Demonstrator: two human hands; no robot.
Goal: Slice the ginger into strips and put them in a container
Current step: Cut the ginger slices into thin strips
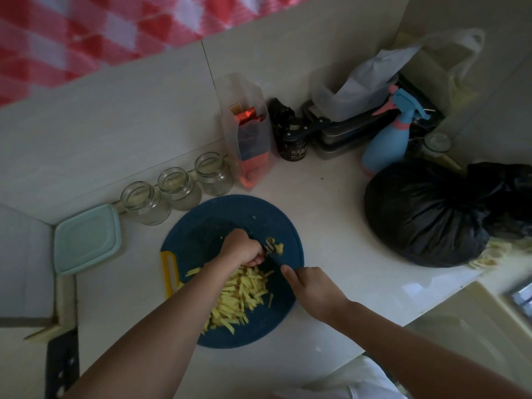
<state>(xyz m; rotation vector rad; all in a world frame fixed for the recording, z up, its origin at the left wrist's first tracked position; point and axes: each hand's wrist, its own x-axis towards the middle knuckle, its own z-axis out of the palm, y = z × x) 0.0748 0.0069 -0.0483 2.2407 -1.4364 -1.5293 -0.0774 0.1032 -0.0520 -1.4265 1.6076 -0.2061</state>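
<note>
A round dark blue cutting board (276, 223) with a yellow handle lies on the white counter. A pile of pale yellow ginger strips (239, 298) covers its near half. A small lump of ginger (276, 247) sits near the board's middle, right of my left hand (241, 249), whose curled fingers press down beside it. My right hand (313, 292) grips the handle of a dark knife (272, 253), its blade against the ginger lump. A pale green lidded container (86, 237) rests to the left of the board.
Three glass jars (175, 187) line the tiled wall behind the board. A clear bag of packets (250, 133), a dark jar (293, 142), metal trays (339, 139) and a blue spray bottle (388, 142) stand further back. A full black rubbish bag (431, 214) sits at right.
</note>
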